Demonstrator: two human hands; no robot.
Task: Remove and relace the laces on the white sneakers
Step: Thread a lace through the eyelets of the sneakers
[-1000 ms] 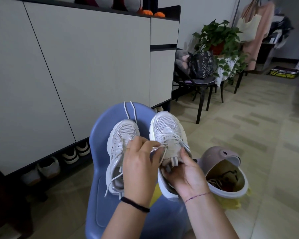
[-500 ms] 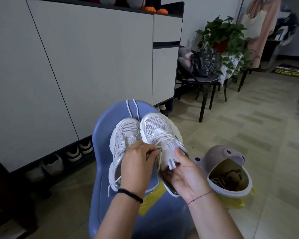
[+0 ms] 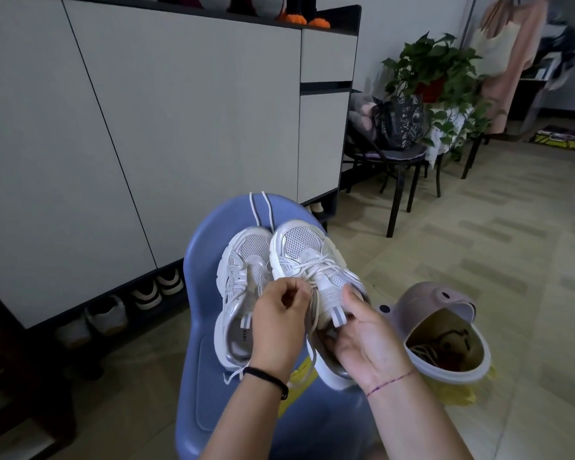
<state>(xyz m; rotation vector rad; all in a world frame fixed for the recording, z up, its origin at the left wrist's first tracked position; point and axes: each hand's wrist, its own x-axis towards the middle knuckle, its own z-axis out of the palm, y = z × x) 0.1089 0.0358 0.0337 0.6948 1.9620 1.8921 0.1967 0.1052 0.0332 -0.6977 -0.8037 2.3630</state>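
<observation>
Two white sneakers lie side by side on a blue plastic chair (image 3: 210, 403), toes pointing away from me. The left sneaker (image 3: 239, 277) has no lace in its eyelets; a loose white lace (image 3: 261, 210) lies over the chair back beyond it. The right sneaker (image 3: 307, 254) is laced across the front. My right hand (image 3: 362, 340) grips this shoe at its heel and collar, thumb by the tongue. My left hand (image 3: 279, 323) pinches the lace (image 3: 312, 295) near the top eyelets, fingers curled.
A pink bin (image 3: 445, 340) with an open lid stands on the floor right of the chair. A white cabinet (image 3: 146, 127) with shoes beneath it is at left. A black chair with a bag (image 3: 399, 127) and a potted plant (image 3: 435, 71) stand farther back.
The right sneaker has moved left against the left one. My left hand has dropped lower and closer to the tongue, still pinching the lace. The camera has shifted slightly.
</observation>
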